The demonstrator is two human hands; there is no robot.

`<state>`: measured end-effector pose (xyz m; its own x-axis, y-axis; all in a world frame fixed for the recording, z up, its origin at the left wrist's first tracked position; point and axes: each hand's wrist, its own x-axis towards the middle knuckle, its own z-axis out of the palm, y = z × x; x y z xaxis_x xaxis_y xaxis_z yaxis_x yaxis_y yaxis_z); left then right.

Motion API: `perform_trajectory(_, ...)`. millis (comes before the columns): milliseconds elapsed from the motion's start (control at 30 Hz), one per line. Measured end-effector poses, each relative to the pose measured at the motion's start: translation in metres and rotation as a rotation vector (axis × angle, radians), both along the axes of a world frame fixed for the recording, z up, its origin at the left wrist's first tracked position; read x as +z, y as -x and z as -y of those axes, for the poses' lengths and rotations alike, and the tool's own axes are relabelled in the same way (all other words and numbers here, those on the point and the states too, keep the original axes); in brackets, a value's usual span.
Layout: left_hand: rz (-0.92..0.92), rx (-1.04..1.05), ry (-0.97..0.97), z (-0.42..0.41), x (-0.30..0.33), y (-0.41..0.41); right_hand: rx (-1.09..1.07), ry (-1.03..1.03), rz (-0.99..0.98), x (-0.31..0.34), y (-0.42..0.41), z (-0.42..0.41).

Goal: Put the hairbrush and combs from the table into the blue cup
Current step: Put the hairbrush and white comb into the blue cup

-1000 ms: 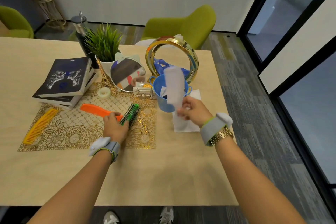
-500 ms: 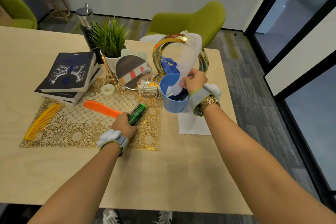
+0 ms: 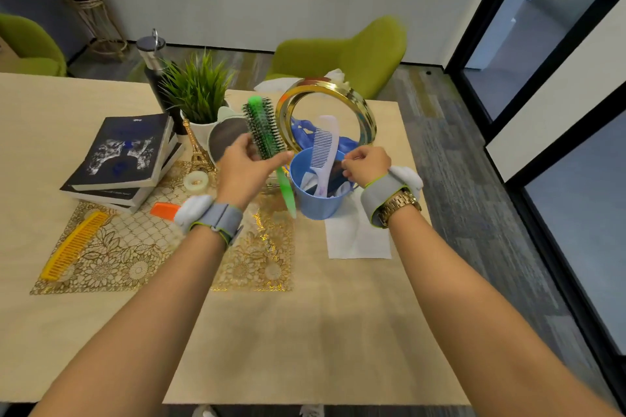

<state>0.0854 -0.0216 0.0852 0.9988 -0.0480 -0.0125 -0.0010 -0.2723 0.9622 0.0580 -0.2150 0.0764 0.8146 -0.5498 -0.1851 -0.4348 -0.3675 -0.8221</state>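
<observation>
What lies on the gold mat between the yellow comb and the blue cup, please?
In the head view, the orange comb lies between the yellow comb and blue cup, partly hidden by the left hand.

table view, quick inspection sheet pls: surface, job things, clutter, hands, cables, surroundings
surface: wooden table, gold mat, white paper under the cup
job's things: blue cup holds a white comb; yellow comb and orange comb on the mat
clutter: books, plant, tape roll, Eiffel model, gold ring mirror, small mirror, bottle
grippers: left hand holds the green hairbrush beside the cup; right hand at the cup rim
cables: nothing seen
surroundings: green chairs, glass wall
</observation>
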Motion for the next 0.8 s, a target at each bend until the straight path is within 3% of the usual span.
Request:
perform_trajectory(333, 0.029, -0.134, 0.033, 0.072, 0.018, -0.025, 0.032, -0.185, 0.090, 0.019, 0.046, 0.025)
perform_trajectory(633, 0.019, -0.265, -0.346, 0.091, -0.017, -0.014, 0.003, -0.282, 0.079, 0.012, 0.067, 0.046)
perform_trajectory(800, 0.015, -0.262, -0.315, 0.074, -0.019, -0.009, 0.025, -0.303, 0.091, 0.009, 0.064, 0.038)
